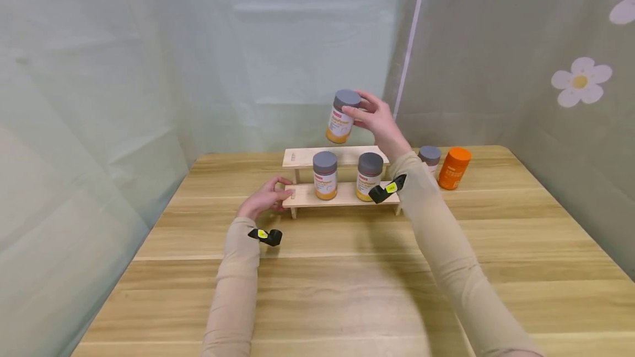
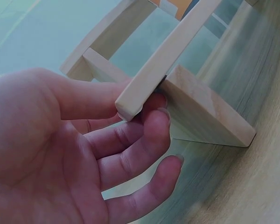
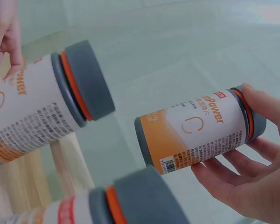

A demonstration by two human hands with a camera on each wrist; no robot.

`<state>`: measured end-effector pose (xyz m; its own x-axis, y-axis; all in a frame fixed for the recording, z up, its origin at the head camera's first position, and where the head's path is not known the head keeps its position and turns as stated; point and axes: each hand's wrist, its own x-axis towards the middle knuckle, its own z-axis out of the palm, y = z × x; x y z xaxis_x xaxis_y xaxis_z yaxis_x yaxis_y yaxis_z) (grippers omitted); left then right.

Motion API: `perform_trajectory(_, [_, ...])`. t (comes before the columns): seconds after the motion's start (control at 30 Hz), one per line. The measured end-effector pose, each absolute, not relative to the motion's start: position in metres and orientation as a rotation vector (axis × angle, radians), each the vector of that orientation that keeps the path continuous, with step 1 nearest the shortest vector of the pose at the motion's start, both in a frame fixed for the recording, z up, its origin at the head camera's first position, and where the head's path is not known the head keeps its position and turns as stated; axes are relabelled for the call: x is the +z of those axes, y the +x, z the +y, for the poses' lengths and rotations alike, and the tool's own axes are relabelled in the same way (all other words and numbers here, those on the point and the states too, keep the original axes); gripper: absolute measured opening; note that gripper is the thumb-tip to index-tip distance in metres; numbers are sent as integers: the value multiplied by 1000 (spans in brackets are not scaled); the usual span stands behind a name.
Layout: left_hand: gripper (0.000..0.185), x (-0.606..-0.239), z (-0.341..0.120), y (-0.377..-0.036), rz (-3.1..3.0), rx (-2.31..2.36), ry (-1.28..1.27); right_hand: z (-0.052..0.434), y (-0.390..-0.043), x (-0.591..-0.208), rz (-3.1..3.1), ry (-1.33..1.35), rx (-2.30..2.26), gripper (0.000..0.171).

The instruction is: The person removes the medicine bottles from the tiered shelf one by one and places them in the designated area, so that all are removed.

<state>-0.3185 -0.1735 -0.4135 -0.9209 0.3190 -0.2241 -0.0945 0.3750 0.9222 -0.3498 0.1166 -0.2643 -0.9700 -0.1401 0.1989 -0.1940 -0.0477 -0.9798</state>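
A two-step wooden rack (image 1: 342, 196) stands toward the back of the table. My left hand (image 1: 267, 197) pinches the left end of its lower step, thumb on top and fingers beneath, as the left wrist view shows. Above the upper step, my right hand (image 1: 378, 120) grips a pill bottle (image 3: 191, 128) by its grey lid and side. This bottle has a white and orange label and is slightly tilted in the air. Two similar grey-lidded bottles, a left one (image 1: 325, 176) and a right one (image 1: 369, 178), stand upright on the lower step.
Right of the rack stand another grey-lidded bottle (image 1: 429, 156), partly behind my right forearm, and an orange bottle (image 1: 454, 168). Behind the wooden table (image 1: 337, 269) hangs a pale curtain (image 1: 278, 48), with a flowered grey one (image 1: 496, 54) at the right.
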Motion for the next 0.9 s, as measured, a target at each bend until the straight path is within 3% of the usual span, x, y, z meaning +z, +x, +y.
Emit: perform_trajectory(0.9, [43,-415,-179,-319,2292,1523,203,166,-332,-260,-2051,310,2038,51])
